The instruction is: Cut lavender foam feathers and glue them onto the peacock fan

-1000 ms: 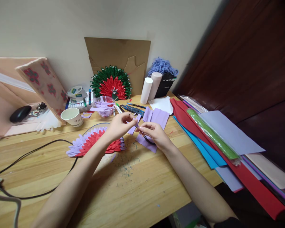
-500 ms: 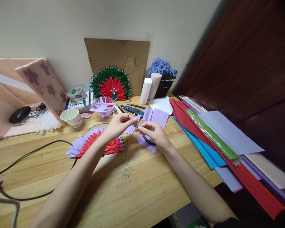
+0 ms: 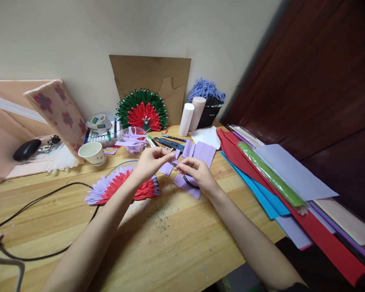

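Above the wooden desk point(image 3: 170, 239), my left hand point(image 3: 152, 161) and my right hand point(image 3: 194, 172) meet fingertip to fingertip. Both pinch a small lilac paper strip point(image 3: 174, 159) between them. Under the right hand lie cut lilac paper pieces point(image 3: 200, 152) and a dark loop that looks like a scissors handle point(image 3: 187, 181). Just left of my left wrist lies a flat fan-shaped paper flower point(image 3: 121, 188) with red petals inside and lilac petals outside.
A green and red paper flower point(image 3: 142, 109) leans on cardboard point(image 3: 152, 77) at the wall. Nearby are a paper cup point(image 3: 93, 153), a clear bowl of lilac strips point(image 3: 132, 138), markers point(image 3: 167, 142), two rolls point(image 3: 191, 112) and yarn point(image 3: 207, 88). Coloured sheets point(image 3: 280, 178) fill the right side. A black cable point(image 3: 48, 194) crosses the left.
The hands stay together on the strip, with only small finger movement. The whole scene sits slightly lower in view because the head shifted.
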Motion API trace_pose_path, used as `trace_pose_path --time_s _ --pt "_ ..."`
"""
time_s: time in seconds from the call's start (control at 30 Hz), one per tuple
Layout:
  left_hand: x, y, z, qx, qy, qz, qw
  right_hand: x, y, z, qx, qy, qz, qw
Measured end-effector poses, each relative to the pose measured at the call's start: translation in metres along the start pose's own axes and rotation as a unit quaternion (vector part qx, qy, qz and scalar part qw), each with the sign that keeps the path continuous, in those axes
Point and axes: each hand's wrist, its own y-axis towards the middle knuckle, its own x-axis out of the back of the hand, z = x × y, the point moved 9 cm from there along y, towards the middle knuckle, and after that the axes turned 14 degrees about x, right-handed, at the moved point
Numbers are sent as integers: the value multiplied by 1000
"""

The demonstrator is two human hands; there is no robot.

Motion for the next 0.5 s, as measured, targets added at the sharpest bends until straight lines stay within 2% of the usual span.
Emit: trace_pose_path --time_s 0.2,0.33,0.43,0.5 --pt "12 -1 -6 -19 -25 -41 999 1 0 -7 -18 21 -3 1000" --pt "32 0 -10 4 -42 -85 995 1 0 -12 -29 34 -4 999" --pt "45 -7 -7 35 3 -97 995 -1 -2 -7 2 -38 -1 999" --pt "47 -18 4 76 44 -67 994 -4 -4 5 62 -124 -7 990"
